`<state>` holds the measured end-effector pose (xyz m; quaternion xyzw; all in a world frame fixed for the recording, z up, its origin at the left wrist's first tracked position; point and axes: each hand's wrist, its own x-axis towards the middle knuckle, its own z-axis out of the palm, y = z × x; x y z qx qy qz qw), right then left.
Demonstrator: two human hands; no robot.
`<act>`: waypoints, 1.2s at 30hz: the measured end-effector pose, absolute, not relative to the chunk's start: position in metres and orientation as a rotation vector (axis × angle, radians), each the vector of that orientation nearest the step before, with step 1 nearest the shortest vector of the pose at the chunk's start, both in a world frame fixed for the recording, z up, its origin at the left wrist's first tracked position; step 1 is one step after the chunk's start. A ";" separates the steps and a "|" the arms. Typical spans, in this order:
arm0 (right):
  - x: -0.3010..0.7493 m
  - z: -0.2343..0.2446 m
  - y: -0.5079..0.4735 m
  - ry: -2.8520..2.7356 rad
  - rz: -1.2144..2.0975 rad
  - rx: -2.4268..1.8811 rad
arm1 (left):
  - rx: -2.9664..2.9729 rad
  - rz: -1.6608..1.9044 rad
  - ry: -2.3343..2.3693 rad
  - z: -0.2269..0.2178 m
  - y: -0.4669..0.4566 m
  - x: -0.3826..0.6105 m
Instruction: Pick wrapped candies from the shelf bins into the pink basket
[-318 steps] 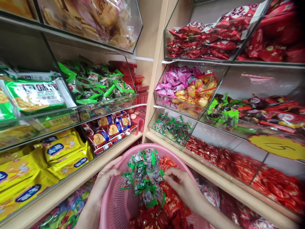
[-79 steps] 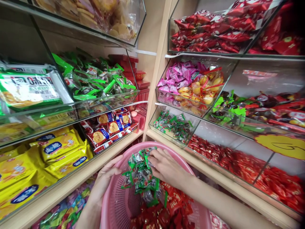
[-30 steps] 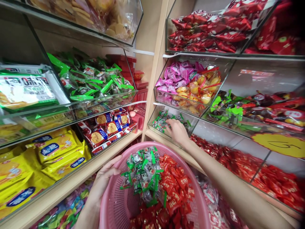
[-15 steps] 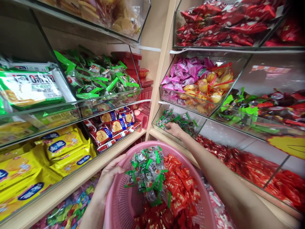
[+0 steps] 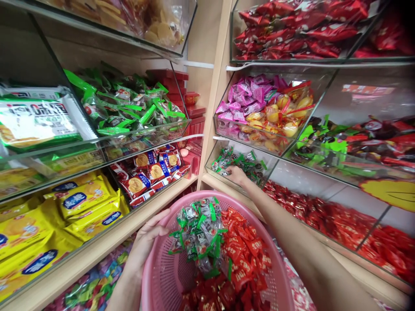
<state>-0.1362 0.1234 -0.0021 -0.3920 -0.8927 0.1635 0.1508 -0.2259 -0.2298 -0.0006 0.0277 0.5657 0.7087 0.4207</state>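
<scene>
Pink basket (image 5: 149,270) clamped firmly in the left hand (image 5: 147,237), let the right hand (image 5: 238,176), its grip too small to tell, lift green sweets (image 5: 249,161) clear of the far bin (image 5: 215,173).

The basket (image 5: 150,276) is pink, its wall a pattern of small holes, and it shows three schemes — clear-and-green sweets (image 5: 199,233), bright red packets (image 5: 248,248) with pale lettering, and dark, shiny red candies (image 5: 212,293). Against the pale tan shelf frame (image 5: 214,86), the yellow packs (image 5: 97,190) carry blue ovals with white writing, the small wrapped bags (image 5: 246,96) are pinkish purple, and the yellow sign (image 5: 391,190) has a thin red edge — plus a dark line.
</scene>
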 end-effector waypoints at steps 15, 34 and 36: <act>-0.128 0.017 0.106 -2.191 0.467 -0.885 | 0.120 1.805 1.410 -0.014 -0.231 -0.231; -0.112 0.020 -0.050 -2.218 1.117 -0.529 | 0.210 1.820 1.462 -0.015 -0.231 -0.229; -0.114 0.017 -0.052 -2.236 1.046 -0.554 | 0.197 1.817 1.464 -0.014 -0.231 -0.229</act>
